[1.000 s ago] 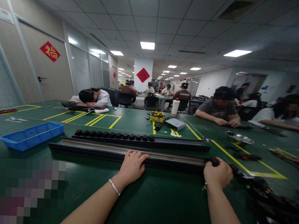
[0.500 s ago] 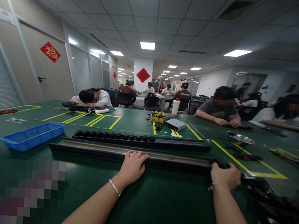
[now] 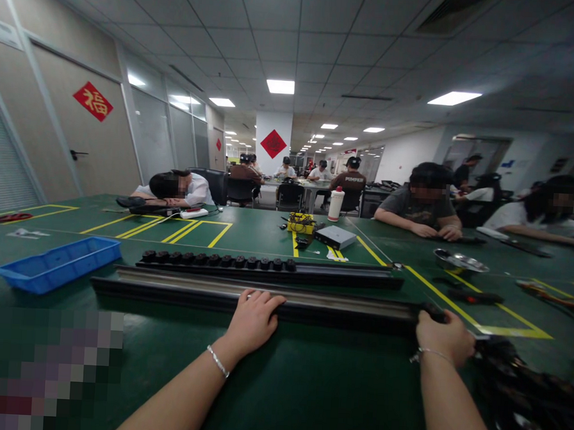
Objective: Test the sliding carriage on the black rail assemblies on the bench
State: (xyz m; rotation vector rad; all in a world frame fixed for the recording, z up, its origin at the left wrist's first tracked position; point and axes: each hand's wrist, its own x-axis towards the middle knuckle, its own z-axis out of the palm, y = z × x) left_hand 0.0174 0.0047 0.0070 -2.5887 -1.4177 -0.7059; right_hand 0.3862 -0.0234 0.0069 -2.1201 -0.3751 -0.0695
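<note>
A long black channel rail (image 3: 177, 291) with a pale metal groove along its top lies across the table before me. My left hand (image 3: 255, 319) grips it near the middle, fingers bent over the top edge. At the rail's right end, my right hand (image 3: 444, 339) pinches a small black part (image 3: 433, 312), which looks like one of the rollers; my fingers partly cover it. Just behind lies a second black rail (image 3: 346, 274), its left half carrying a row of black rollers (image 3: 217, 260). Beside my right hand sits a pile of black parts (image 3: 523, 388).
A blue plastic tray (image 3: 58, 267) stands at the left. Farther back are a grey box (image 3: 335, 237), a yellow object with black cable (image 3: 301, 223) and a white bottle (image 3: 335, 205). A metal bowl (image 3: 460, 262) is at the right. Several people sit around the table.
My right hand has shifted slightly right, toward and past the rail's end, with the black part between its fingers. My left hand stays on the rail.
</note>
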